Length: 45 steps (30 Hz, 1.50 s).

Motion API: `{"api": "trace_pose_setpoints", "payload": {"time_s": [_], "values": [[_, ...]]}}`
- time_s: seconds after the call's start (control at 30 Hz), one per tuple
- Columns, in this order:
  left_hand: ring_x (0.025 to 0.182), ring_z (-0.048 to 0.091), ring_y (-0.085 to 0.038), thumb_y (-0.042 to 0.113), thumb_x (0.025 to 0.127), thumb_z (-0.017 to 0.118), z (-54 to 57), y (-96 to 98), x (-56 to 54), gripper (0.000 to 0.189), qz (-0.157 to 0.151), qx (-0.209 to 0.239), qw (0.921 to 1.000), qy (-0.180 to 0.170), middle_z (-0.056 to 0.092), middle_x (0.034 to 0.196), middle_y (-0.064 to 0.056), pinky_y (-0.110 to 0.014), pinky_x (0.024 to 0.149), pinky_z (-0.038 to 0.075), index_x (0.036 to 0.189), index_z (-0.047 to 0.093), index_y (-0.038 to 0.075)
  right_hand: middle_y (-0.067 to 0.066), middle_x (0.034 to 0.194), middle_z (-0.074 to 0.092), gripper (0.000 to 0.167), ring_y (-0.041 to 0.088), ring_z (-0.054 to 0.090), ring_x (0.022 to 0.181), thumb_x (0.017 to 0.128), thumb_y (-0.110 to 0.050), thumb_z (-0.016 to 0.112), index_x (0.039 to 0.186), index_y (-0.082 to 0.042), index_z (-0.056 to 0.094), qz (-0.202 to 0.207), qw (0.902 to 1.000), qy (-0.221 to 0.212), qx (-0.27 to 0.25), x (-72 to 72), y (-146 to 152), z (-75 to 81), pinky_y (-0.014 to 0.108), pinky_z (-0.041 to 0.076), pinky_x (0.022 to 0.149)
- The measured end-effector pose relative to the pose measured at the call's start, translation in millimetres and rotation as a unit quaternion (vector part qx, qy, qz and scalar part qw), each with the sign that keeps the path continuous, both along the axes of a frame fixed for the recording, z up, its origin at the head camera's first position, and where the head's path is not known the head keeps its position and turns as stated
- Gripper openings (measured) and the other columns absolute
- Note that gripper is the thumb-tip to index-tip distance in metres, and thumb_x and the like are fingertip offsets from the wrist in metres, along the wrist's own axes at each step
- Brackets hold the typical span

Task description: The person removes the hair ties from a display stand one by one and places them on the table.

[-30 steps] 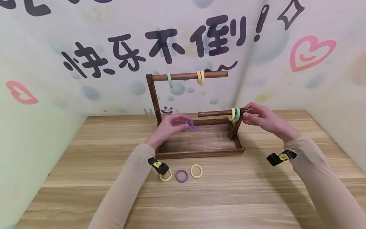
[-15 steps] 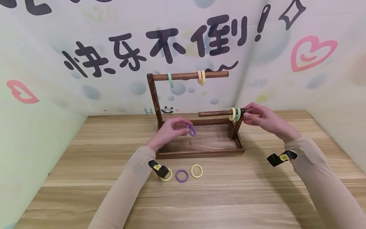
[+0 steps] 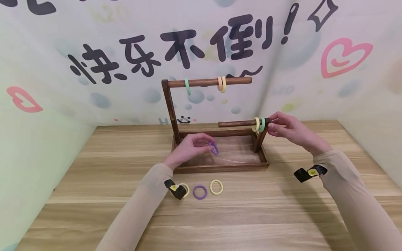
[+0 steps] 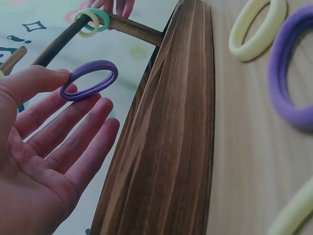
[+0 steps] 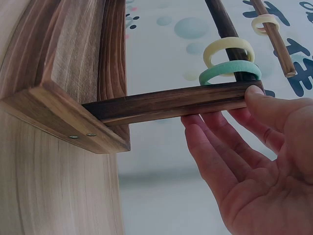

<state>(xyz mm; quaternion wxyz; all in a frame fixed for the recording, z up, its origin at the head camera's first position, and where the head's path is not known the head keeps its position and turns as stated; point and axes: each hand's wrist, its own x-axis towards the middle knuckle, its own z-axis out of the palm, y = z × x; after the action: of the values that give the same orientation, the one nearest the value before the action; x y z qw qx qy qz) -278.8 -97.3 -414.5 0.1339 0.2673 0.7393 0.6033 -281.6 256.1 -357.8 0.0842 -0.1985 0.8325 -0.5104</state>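
Note:
My left hand (image 3: 189,150) pinches a purple hair tie (image 4: 91,92) between thumb and fingertips, over the tray base of a dark wooden rack (image 3: 220,168). The tie hangs below and left of the rack's lower bar (image 3: 236,123), apart from it. A cream hair tie (image 3: 256,124) and a mint hair tie (image 3: 262,124) ring that bar near its right end. My right hand (image 3: 293,131) holds the top of the short right post (image 5: 176,105), thumb at its end and fingers against its outer side.
On the upper bar (image 3: 201,83) hang a mint hair tie (image 3: 187,86), a peach one (image 3: 219,83) and a cream one (image 3: 224,84). In front of the rack lie a purple tie (image 3: 200,192) and two cream ties, one partly hidden by the left wrist camera (image 3: 176,190).
My left hand has moved a little right and lower, toward me, carrying the purple hair tie away from the lower bar's free end. The right hand stays on the post.

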Motion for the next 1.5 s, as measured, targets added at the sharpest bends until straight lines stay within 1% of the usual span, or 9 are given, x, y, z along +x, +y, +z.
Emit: {"api": "trace_pose_setpoints", "payload": {"time_s": [0.27,0.43,0.53,0.7,0.8,1.0,1.13,1.27,1.5], "values": [[0.097,0.067,-0.025,-0.001,0.089,0.066,0.2,6.5,7.2,0.028,-0.026,0.002,0.9995,0.02,0.068,0.107,-0.016,-0.034,0.087,0.053,0.116,0.062,-0.007,0.025,0.115,0.057,0.024,0.007,0.064,0.097,0.102,-0.008,0.049,0.119,0.008,0.047,-0.002,1.0,0.002,0.001,0.3,1,0.6,0.025,0.052,0.085],[0.096,0.067,-0.025,-0.002,0.089,0.066,0.9,11.0,11.0,0.03,-0.037,0.003,0.999,0.024,0.068,0.105,-0.017,-0.034,0.085,0.054,0.117,0.06,-0.011,0.022,0.114,0.058,0.024,0.007,0.064,0.097,0.102,-0.009,0.049,0.118,0.008,0.047,-0.003,1.0,0.001,-0.005,0.3,1,0.3,0.026,0.052,0.085],[0.096,0.067,-0.025,-0.003,0.088,0.066,0.5,14.1,12.2,0.029,-0.041,0.003,0.9988,0.028,0.068,0.105,-0.017,-0.034,0.085,0.053,0.116,0.061,-0.01,0.02,0.113,0.058,0.024,0.008,0.064,0.097,0.102,-0.01,0.049,0.118,0.008,0.047,-0.002,1.0,0.001,-0.008,0.3,1,0.2,0.026,0.052,0.085],[0.097,0.067,-0.026,-0.005,0.087,0.066,0.2,18.3,13.9,0.029,-0.049,0.001,0.9985,0.025,0.069,0.105,-0.016,-0.033,0.087,0.053,0.115,0.062,-0.007,0.017,0.111,0.06,0.023,0.008,0.064,0.097,0.102,-0.011,0.05,0.116,0.007,0.047,0.001,0.9999,0.003,-0.013,-0.4,0,-0.3,0.026,0.052,0.085],[0.097,0.067,-0.025,-0.005,0.087,0.066,1.3,20.1,15.6,0.029,-0.059,-0.001,0.9981,0.019,0.069,0.105,-0.016,-0.033,0.087,0.053,0.116,0.061,-0.008,0.015,0.109,0.061,0.022,0.009,0.065,0.097,0.101,-0.01,0.05,0.116,0.007,0.048,0.0,0.9999,0.005,-0.015,-0.8,0,-0.8,0.026,0.053,0.084],[0.096,0.067,-0.022,-0.003,0.088,0.067,3.8,24.2,18.5,0.029,-0.092,-0.009,0.9957,0.01,0.069,0.104,-0.016,-0.033,0.086,0.053,0.115,0.061,-0.009,0.02,0.112,0.058,0.024,0.008,0.064,0.097,0.102,-0.009,0.049,0.117,0.008,0.047,-0.005,0.9999,-0.002,-0.014,0.1,0,-1.6,0.026,0.052,0.085],[0.096,0.067,-0.019,-0.001,0.088,0.068,3.8,27.7,20.0,0.027,-0.118,-0.027,0.9925,0.017,0.069,0.104,-0.015,-0.031,0.088,0.052,0.114,0.063,-0.007,0.022,0.113,0.057,0.024,0.007,0.064,0.097,0.102,-0.008,0.049,0.118,0.009,0.047,-0.004,0.9999,0.001,-0.016,0.1,-1,-2.1,0.026,0.052,0.085],[0.096,0.066,-0.016,-0.001,0.088,0.067,2.8,33.1,21.7,0.026,-0.145,-0.041,0.9883,0.026,0.069,0.104,-0.014,-0.03,0.089,0.051,0.113,0.062,-0.008,0.022,0.112,0.057,0.023,0.007,0.064,0.097,0.102,-0.008,0.049,0.118,0.009,0.047,0.0,0.9998,0.006,-0.017,-0.1,-1,-2.3,0.026,0.052,0.085],[0.098,0.065,-0.014,-0.005,0.088,0.066,4.1,41.2,27.8,0.027,-0.173,-0.053,0.9834,0.003,0.068,0.105,-0.017,-0.028,0.09,0.05,0.114,0.061,-0.01,0.022,0.113,0.057,0.024,0.007,0.064,0.097,0.102,-0.008,0.049,0.118,0.009,0.047,-0.004,0.9999,0.003,-0.015,0.6,-1,-1.7,0.025,0.052,0.085]]}}
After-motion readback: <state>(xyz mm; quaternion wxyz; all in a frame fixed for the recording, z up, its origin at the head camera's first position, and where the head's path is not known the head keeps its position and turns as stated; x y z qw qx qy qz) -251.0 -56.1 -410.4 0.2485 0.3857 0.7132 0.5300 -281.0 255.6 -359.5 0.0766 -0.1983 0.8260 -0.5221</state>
